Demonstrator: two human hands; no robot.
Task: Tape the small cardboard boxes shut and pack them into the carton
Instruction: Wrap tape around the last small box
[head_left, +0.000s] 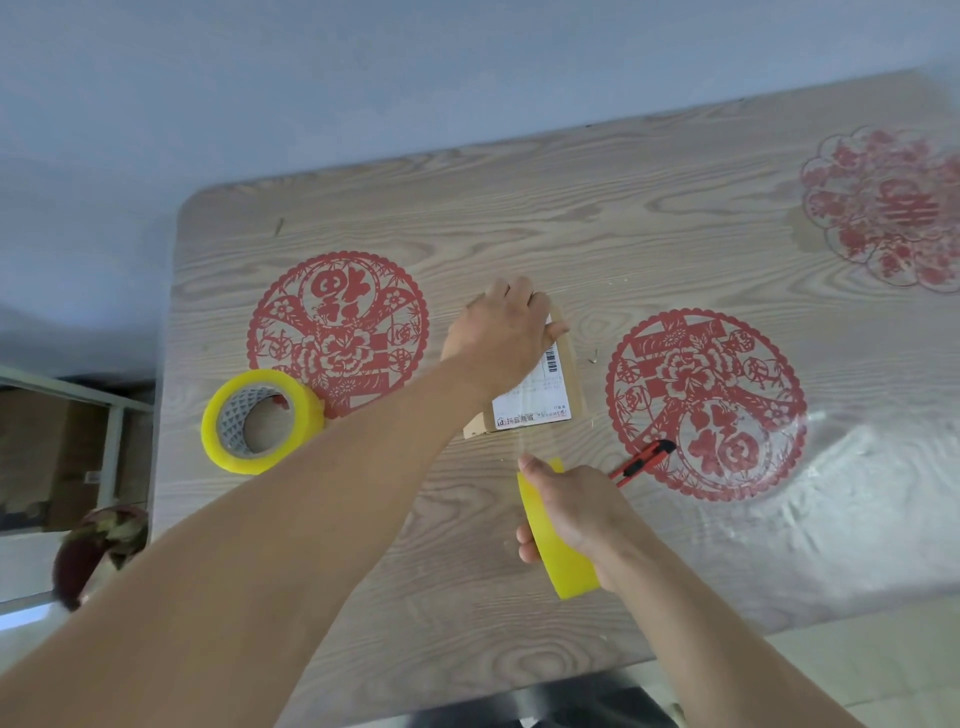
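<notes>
Head view, hands (571, 512) taping box (545, 395) (labelled)

Wood-grain table (519, 218); pale blue floor (208, 78).

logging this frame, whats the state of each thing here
small cardboard box: lying flat, label up, pressed by left hand
tape roll: on edge, gripped by right hand, a strip stretched to the box
second tape roll: flat, untouched
utility knife: on table, untouched
</notes>
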